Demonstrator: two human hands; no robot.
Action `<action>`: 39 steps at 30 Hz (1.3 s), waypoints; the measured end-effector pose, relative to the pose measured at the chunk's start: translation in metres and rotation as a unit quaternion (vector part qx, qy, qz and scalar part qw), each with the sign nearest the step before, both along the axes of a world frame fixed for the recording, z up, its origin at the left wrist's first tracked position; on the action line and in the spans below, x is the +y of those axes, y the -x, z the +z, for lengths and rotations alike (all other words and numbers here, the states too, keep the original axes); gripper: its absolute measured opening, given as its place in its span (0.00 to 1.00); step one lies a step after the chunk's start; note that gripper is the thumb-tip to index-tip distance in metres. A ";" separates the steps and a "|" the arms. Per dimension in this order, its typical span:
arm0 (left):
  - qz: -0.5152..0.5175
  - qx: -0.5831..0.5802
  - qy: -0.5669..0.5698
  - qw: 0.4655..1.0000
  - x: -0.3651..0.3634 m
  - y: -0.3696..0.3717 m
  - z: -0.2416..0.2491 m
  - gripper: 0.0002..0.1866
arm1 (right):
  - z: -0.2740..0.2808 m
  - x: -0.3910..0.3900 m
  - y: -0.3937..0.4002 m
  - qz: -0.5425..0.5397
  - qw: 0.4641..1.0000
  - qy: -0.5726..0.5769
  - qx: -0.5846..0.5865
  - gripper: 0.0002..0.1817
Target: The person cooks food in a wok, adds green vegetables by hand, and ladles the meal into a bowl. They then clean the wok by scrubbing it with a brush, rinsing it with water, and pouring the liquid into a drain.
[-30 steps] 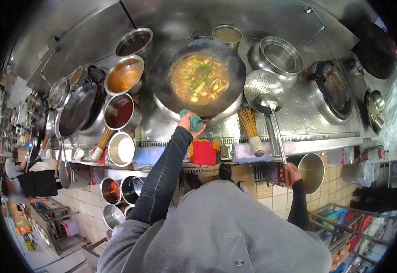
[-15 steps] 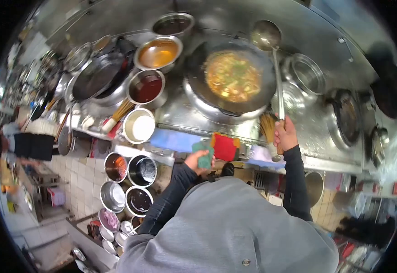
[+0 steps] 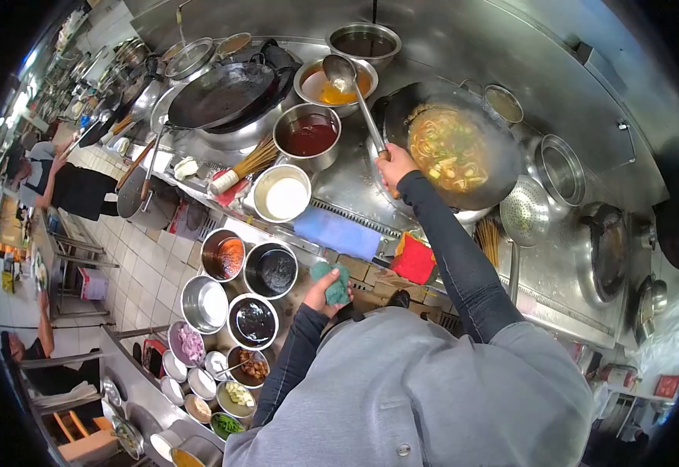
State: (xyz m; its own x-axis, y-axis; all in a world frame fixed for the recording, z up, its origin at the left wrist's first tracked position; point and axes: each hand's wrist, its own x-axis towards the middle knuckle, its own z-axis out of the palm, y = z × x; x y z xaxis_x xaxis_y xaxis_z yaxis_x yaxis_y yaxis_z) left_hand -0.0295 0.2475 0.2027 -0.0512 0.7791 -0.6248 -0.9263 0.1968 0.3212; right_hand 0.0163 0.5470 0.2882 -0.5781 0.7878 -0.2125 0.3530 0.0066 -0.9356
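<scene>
My right hand (image 3: 399,165) is closed around the wooden grip of a long-handled ladle (image 3: 340,70). The ladle's bowl hangs over a metal bowl (image 3: 302,81) of orange liquid, at the upper left of the wok. My right forearm passes just left of the dark wok (image 3: 503,159), where noodles and vegetables (image 3: 447,148) sit in steaming broth. Low, in front of my body, my left hand (image 3: 320,300) grips a bunched green cloth (image 3: 333,285). A red cloth (image 3: 413,259) and a folded blue cloth (image 3: 336,231) lie along the counter's front edge.
Left of the wok stand a pot of dark red liquid (image 3: 279,138), a white-filled pot (image 3: 257,194) and a bamboo brush (image 3: 254,166). A perforated strainer (image 3: 525,210) rests at right. Several ingredient pots stand at lower left. Other people (image 3: 71,183) are at far left.
My right hand has swung the ladle from the wok's right side across to the orange liquid at left. My left hand still holds the green cloth. The view has shifted.
</scene>
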 end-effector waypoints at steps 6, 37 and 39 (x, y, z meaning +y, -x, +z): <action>-0.010 0.047 0.028 0.998 0.001 0.002 -0.004 0.17 | 0.003 0.021 -0.016 0.063 0.801 0.502 0.322 0.09; -0.193 0.046 -0.021 0.980 0.069 -0.025 -0.024 0.16 | 0.024 -0.117 -0.309 -0.198 0.831 0.360 0.375 0.15; -0.205 0.019 -0.023 0.978 0.068 -0.030 -0.006 0.16 | 0.011 -0.112 -0.284 -0.275 0.865 0.293 0.302 0.15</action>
